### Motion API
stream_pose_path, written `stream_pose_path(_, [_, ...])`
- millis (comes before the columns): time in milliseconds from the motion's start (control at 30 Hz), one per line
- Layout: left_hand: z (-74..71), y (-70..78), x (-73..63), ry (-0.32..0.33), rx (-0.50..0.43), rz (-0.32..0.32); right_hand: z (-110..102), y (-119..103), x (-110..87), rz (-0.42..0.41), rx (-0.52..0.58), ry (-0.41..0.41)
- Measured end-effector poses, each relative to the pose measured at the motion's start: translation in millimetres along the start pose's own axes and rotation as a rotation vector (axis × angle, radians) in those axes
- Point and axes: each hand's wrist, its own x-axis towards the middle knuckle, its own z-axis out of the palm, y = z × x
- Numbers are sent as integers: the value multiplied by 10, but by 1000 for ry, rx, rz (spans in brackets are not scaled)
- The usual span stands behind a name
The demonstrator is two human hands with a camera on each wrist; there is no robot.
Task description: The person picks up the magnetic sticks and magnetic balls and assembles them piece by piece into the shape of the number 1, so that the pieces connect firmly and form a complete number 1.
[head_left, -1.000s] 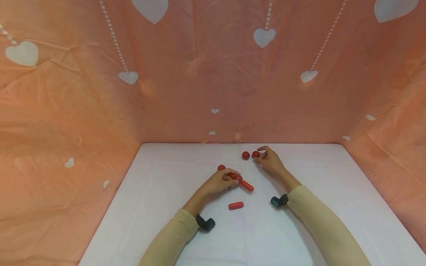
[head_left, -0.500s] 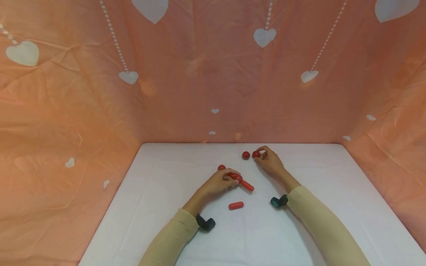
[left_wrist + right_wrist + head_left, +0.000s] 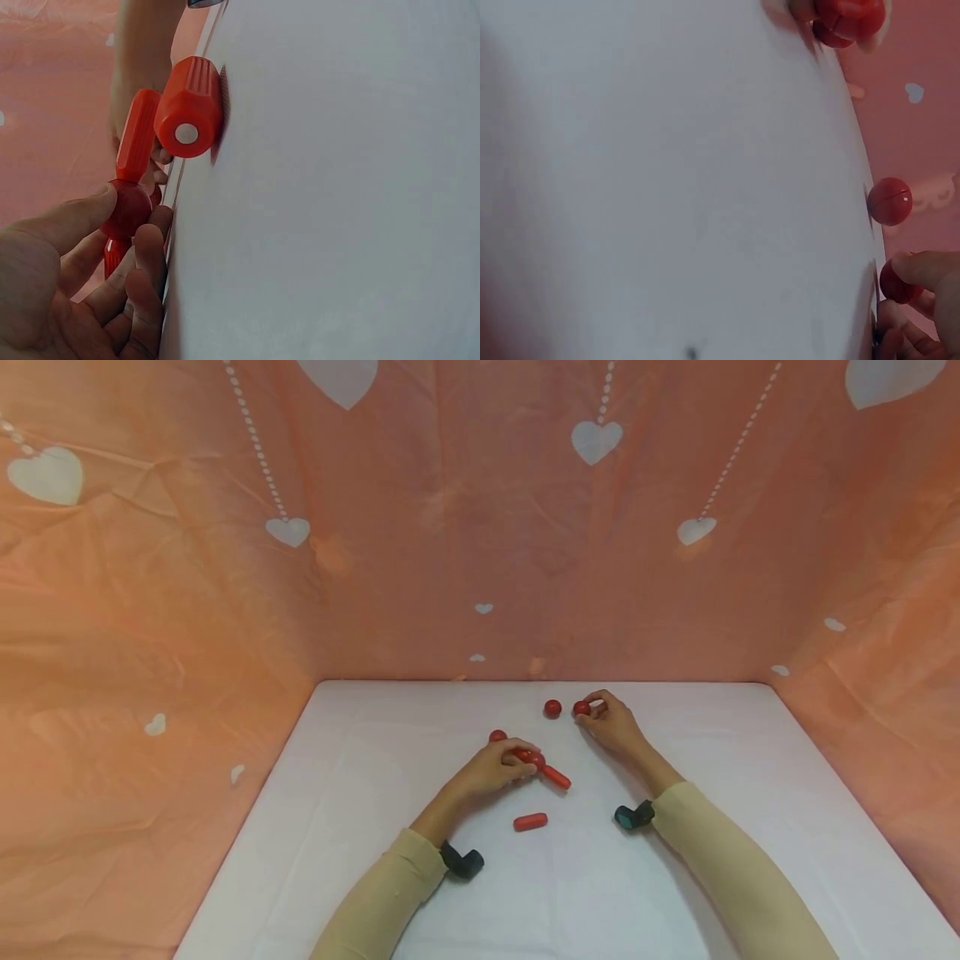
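Observation:
My left hand pinches a dark red ball between thumb and fingers. From that ball a red rod sticks out toward the near right. A second red rod joins its other side, mostly hidden by fingers, and another red ball shows at the far side of the left hand. At the back of the table my right hand pinches a red ball with thumb and fingertips. Just left of it a loose red ball rests on the table, apart from the held one.
A loose red rod with a pale round end lies on the white table, nearer than the left hand's pieces. Dark wrist cameras sit at both cuffs. An orange sheet with pale hearts surrounds the table's back and sides.
The right hand has drawn its ball slightly to the right, widening the gap to the loose ball. The left hand and its pieces look still; the head view has shifted a little.

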Motion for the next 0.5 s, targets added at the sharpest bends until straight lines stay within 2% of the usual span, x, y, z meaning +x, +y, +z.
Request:
stream_pose_path(267, [-16,-4,-5,-8,14,10,-60,45,-43,38,75,-25])
stream_pose_path(500, [-9,-7,-1,-5,14,2,-93,42,-124,32,82,-24])
